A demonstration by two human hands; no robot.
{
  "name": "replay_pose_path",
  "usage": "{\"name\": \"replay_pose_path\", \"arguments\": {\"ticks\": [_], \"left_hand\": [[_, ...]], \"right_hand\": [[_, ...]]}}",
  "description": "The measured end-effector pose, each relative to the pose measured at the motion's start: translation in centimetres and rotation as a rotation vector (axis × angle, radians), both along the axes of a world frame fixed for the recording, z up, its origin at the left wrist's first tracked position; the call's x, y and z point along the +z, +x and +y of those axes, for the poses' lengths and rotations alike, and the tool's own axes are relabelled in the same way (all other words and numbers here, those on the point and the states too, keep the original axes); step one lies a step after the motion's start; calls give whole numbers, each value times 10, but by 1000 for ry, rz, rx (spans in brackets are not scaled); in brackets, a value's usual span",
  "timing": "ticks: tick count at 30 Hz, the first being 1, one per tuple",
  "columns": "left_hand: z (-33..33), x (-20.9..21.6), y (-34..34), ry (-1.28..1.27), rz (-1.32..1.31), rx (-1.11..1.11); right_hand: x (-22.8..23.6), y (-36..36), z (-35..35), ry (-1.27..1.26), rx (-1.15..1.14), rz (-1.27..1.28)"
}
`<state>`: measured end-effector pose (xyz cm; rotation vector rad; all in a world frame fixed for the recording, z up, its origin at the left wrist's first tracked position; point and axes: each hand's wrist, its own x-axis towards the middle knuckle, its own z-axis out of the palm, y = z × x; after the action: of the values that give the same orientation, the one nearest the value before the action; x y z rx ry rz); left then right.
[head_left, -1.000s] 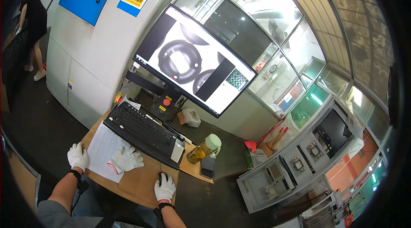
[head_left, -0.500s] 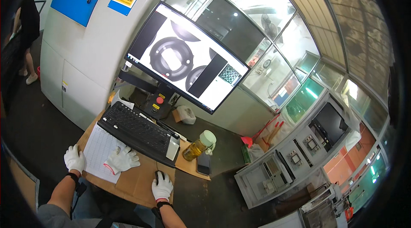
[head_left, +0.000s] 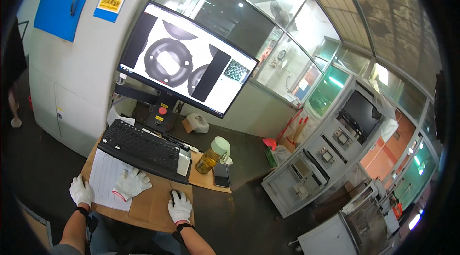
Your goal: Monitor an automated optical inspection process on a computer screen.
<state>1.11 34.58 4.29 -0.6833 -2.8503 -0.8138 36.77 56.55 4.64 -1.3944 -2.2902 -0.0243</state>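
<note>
My right hand [head_left: 180, 207], in a white knit glove, rests over a black computer mouse [head_left: 176, 193] on a brown cardboard-covered table [head_left: 152, 207]. My left hand [head_left: 80, 191], also gloved in white, lies at the table's left edge beside a printed grid sheet [head_left: 101, 173]. Its fingers look extended, and it holds nothing I can see. A loose white glove [head_left: 132, 184] lies partly on the sheet, between my hands. Beyond it sits a black keyboard [head_left: 143, 146]. On the tilted monitor [head_left: 167, 61] is a grey X-ray-like picture of round ring parts with small bright holes.
A bottle [head_left: 210, 158] of amber liquid with a pale green lid and a dark phone [head_left: 221, 175] stand right of the keyboard. A red button [head_left: 162, 110] is below the monitor. A large pale cabinet [head_left: 67, 78] rises at left, a grey control console [head_left: 311, 164] at right.
My view has swung to the right, so the monitor, cabinet and console sit further left in the picture. Both hands keep nearly the same places on the table; the monitor's picture looks unchanged.
</note>
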Motion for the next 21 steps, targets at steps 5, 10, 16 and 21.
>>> {"name": "replay_pose_path", "arguments": {"ticks": [5, 10, 16, 21], "left_hand": [[1, -5, -3, 1, 0, 4], [0, -17, -5, 1, 49, 5], [1, -4, -2, -25, 17, -11], [0, -1, -1, -49, -7, -6]], "right_hand": [[-5, 0, 0, 78, 10, 9], [-2, -1, -2, 59, 11, 51], [-4, 0, -2, 30, -22, 44], [-3, 0, -2, 99, -20, 38]]}}
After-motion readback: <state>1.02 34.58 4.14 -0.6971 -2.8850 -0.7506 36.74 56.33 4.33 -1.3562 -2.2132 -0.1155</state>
